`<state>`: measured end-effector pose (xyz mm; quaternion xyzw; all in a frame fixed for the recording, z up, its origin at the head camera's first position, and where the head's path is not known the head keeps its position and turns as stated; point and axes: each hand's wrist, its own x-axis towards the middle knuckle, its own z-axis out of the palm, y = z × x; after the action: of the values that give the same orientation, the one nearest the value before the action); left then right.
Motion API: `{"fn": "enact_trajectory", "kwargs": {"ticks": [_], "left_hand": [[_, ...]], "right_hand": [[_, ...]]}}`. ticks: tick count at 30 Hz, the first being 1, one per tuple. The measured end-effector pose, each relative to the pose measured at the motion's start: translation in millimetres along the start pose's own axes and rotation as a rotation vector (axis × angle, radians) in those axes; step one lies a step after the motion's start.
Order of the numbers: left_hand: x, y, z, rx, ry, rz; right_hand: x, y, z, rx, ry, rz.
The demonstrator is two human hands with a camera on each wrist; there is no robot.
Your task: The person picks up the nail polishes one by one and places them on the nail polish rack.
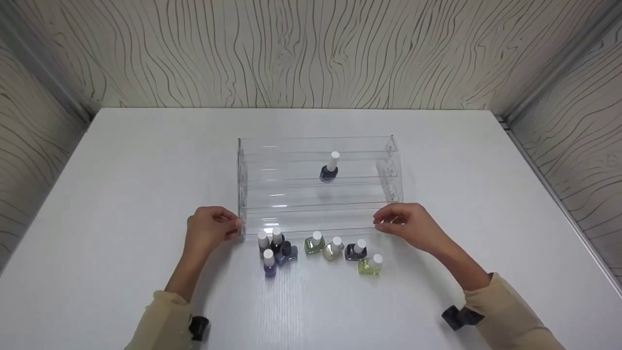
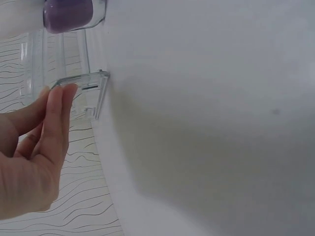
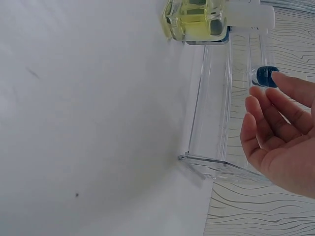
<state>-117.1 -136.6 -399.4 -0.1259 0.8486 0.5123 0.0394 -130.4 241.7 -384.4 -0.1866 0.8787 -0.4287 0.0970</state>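
A clear acrylic tiered rack (image 1: pixel 311 208) stands on the table, with one dark nail polish bottle (image 1: pixel 329 173) upright on an upper tier. My left hand (image 1: pixel 209 228) pinches the front of the rack's left side panel (image 2: pixel 81 78) between thumb and fingertips. At the rack's front right corner is my right hand (image 1: pixel 410 223), its fingers loosely bent and thumb apart; in the right wrist view nothing lies between them. Along the rack's front are several more bottles, among them a purple one (image 1: pixel 269 270), a blue one with a black cap (image 1: pixel 287 254), and a green one (image 1: pixel 314 244).
A pale bottle (image 1: pixel 333 251), a dark one (image 1: pixel 355 251) and a yellow one (image 1: pixel 369 267) lie tilted near the right hand. The white table (image 1: pixel 121 194) reaches a wood-patterned wall (image 1: pixel 291 53) behind the rack. Black wrist straps hang at both sleeves.
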Motion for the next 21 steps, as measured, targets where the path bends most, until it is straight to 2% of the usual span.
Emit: {"fn": "enact_trajectory", "kwargs": {"ticks": [13, 21], "left_hand": [[0.2, 0.1, 1.4, 0.003, 0.008, -0.01], [0.7, -0.1, 1.5, 0.005, 0.004, -0.016]], "right_hand": [[-13.8, 3.8, 1.5, 0.001, -0.035, 0.006], [-21.6, 9.8, 3.7, 0.04, -0.099, -0.02]]}}
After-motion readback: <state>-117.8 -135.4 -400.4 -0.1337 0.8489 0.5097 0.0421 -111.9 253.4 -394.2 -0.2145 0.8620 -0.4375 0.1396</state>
